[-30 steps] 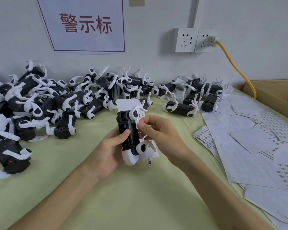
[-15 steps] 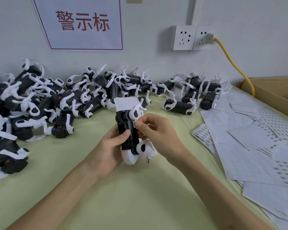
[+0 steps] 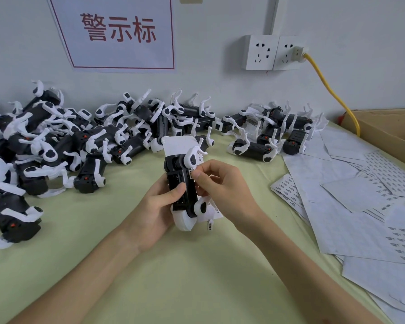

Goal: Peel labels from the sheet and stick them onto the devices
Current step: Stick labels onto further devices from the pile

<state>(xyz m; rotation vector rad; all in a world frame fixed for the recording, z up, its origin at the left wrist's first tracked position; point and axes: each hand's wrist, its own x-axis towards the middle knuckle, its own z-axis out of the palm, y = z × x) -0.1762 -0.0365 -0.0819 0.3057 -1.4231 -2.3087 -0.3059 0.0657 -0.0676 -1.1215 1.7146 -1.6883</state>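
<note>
Left hand: we see the left hand (image 3: 157, 208) at frame centre. Its fingers wrap round the back of a black-and-white device (image 3: 182, 183) and the thumb lies flat on the black front. The device is held upright.
Right hand: the right hand (image 3: 225, 190) is just right of the device. Thumb and forefinger are curled, pinching a small label (image 3: 191, 173) against the device's upper right edge. The other fingers curl loosely behind.
Label sheet: the white label sheet (image 3: 177, 144) sits behind the device, sticking out above it and at its lower right. We can't tell which fingers hold it. One loose label (image 3: 210, 225) hangs off its bottom edge.
Pile: a heap of devices (image 3: 56, 148) runs across the left and upper centre, near the wall. A smaller group (image 3: 267, 134) sits upper right of centre.
Paper: spare sheets (image 3: 351, 213) overlap along the right edge, some with printed labels showing.
Table: pale green cover (image 3: 173, 277).
Box: a cardboard box (image 3: 393, 132) sits at far right.
Wall: a sign (image 3: 119, 31) with red characters is at upper left. Two sockets (image 3: 274, 52) are at top right of centre. A yellow cable (image 3: 325, 87) is plugged into the right one and runs down toward the box.
</note>
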